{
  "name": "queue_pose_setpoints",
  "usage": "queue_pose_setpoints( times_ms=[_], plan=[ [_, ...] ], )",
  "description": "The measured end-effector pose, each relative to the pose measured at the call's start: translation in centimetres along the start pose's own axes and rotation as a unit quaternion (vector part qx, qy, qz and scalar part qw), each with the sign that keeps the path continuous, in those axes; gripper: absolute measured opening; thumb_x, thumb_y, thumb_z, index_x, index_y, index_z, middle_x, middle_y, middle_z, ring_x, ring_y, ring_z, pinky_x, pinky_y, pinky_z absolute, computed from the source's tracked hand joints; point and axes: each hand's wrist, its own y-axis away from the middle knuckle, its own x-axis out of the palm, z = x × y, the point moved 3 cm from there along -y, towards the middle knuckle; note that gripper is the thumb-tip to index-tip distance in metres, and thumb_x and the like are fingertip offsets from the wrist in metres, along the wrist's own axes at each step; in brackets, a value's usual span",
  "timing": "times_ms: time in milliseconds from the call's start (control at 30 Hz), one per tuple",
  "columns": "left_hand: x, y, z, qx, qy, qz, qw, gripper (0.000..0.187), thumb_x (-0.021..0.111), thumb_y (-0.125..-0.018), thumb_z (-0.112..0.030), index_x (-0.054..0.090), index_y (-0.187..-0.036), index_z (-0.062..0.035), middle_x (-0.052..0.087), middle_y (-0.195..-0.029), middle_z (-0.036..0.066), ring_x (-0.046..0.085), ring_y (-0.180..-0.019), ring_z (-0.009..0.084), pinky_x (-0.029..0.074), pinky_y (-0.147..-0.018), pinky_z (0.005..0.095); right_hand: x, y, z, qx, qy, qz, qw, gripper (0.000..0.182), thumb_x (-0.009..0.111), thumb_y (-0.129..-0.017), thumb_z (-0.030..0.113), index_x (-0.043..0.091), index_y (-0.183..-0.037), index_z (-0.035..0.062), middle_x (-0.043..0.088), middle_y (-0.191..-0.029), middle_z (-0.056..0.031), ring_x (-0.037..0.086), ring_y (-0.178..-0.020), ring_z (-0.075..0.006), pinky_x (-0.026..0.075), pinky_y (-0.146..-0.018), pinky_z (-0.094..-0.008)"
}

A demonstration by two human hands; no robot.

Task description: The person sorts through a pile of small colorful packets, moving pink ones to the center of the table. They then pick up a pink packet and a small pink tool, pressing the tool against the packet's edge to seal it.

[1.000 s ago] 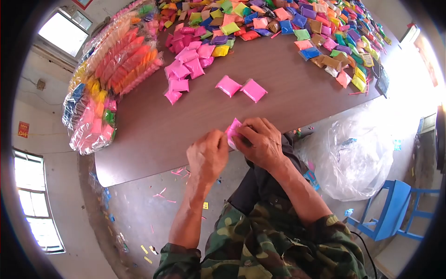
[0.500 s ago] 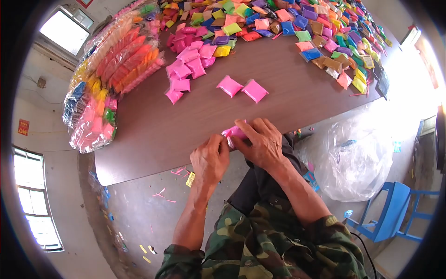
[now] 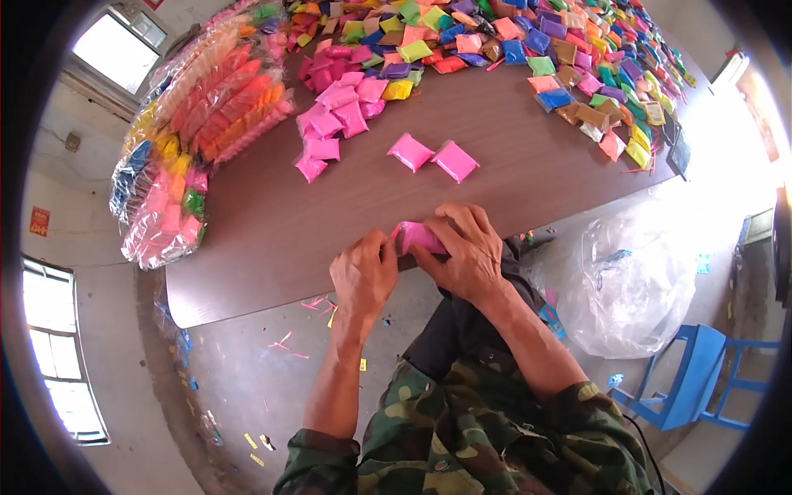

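The person's right hand point(image 3: 469, 256) has a firm grip on a pink packet point(image 3: 422, 238), thumb and fingers around it, just above the near edge of the table point(image 3: 247, 256). The left hand point(image 3: 363, 272) is at the packet's left end, fingers curled; whether its grip pinches the wrapper, I can't tell from here. Beyond them on the tabletop lie two pink packets point(image 3: 433, 157) side by side, then a cluster of pink packets point(image 3: 337, 115) further left. Multicoloured packets point(image 3: 540, 41) crowd the far side.

Pink pkt point(image 3: 422, 236), brn tbl point(image 3: 256, 239), multicol. heap point(image 3: 536, 40), grn/brn camo jkt point(image 3: 462, 429)
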Motion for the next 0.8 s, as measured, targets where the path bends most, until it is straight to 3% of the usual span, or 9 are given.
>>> queue_pose_setpoints(
  times_ms=[200, 300, 400, 533, 633, 733, 800],
  plan=[
    [-1.6, -0.2, 0.4, -0.046, -0.001, 0.006, 0.999, 0.011, 0.076, -0.097, -0.013, 0.072, -0.089, -0.0062, 0.071, -0.073, 0.016, 0.072, -0.067, 0.0383, 0.055, -0.063, 0.0459, -0.8, 0.4, -0.1, -0.041, -0.011, 0.072, 0.997, 0.043, 0.091, -0.081, 0.026, 0.081, -0.121, 0.0155, 0.07, -0.119, -0.0042, 0.07, -0.108, -0.0289, 0.058, -0.09, -0.0453],
    [-2.4, 0.5, -1.4, -0.021, 0.068, -0.012, 0.997, 0.013, 0.073, -0.097, -0.014, 0.068, -0.086, -0.0092, 0.073, -0.074, 0.015, 0.073, -0.072, 0.0424, 0.057, -0.065, 0.0538, -0.8, 0.5, -0.1, -0.048, -0.003, 0.07, 0.996, 0.041, 0.091, -0.08, 0.024, 0.081, -0.12, 0.0166, 0.07, -0.117, -0.003, 0.07, -0.106, -0.0276, 0.057, -0.089, -0.0438],
    [-0.8, 1.6, -1.7, 0.031, 0.025, -0.011, 0.999, 0.014, 0.074, -0.097, -0.013, 0.068, -0.085, -0.0093, 0.072, -0.075, 0.015, 0.073, -0.072, 0.0421, 0.057, -0.064, 0.053, -0.8, 0.2, 0.2, -0.049, -0.009, 0.064, 0.997, 0.038, 0.09, -0.08, 0.023, 0.082, -0.117, 0.0167, 0.068, -0.111, -0.0021, 0.069, -0.103, -0.027, 0.057, -0.086, -0.0433],
    [-1.3, 0.5, -0.1, -0.019, -0.023, 0.015, 0.999, 0.014, 0.077, -0.094, -0.007, 0.066, -0.085, -0.0051, 0.072, -0.076, 0.016, 0.072, -0.068, 0.0402, 0.054, -0.061, 0.0478, -0.4, 0.4, 0.1, -0.038, -0.005, 0.057, 0.998, 0.036, 0.09, -0.08, 0.022, 0.083, -0.114, 0.0173, 0.066, -0.106, -0.0019, 0.068, -0.098, -0.0269, 0.057, -0.083, -0.043],
    [-2.5, 1.0, -1.8, -0.007, 0.029, 0.012, 0.999, 0.012, 0.077, -0.095, -0.008, 0.067, -0.088, -0.0061, 0.072, -0.076, 0.016, 0.073, -0.07, 0.0401, 0.054, -0.061, 0.0474, -0.3, 0.3, 0.1, -0.033, -0.004, 0.047, 0.998, 0.036, 0.091, -0.078, 0.023, 0.084, -0.113, 0.0176, 0.065, -0.105, -0.002, 0.067, -0.095, -0.0272, 0.057, -0.081, -0.0434],
    [-1.2, 2.5, -1.7, 0.039, -0.003, -0.015, 0.999, 0.011, 0.076, -0.095, -0.008, 0.068, -0.089, -0.0064, 0.073, -0.075, 0.015, 0.073, -0.068, 0.0394, 0.055, -0.06, 0.0463, -0.2, 0.4, 0.0, -0.028, -0.005, 0.04, 0.999, 0.037, 0.092, -0.077, 0.023, 0.084, -0.112, 0.0177, 0.065, -0.104, -0.0019, 0.067, -0.094, -0.0276, 0.057, -0.079, -0.0437],
    [-0.9, 2.2, 0.2, 0.002, -0.013, -0.004, 1.0, 0.013, 0.076, -0.096, -0.011, 0.067, -0.087, -0.0068, 0.073, -0.077, 0.015, 0.074, -0.07, 0.0398, 0.055, -0.062, 0.0487, -0.2, 0.5, 0.0, -0.024, -0.004, 0.037, 0.999, 0.036, 0.092, -0.076, 0.023, 0.084, -0.111, 0.0177, 0.065, -0.104, -0.0018, 0.067, -0.094, -0.0277, 0.057, -0.079, -0.0438]
  ],
)
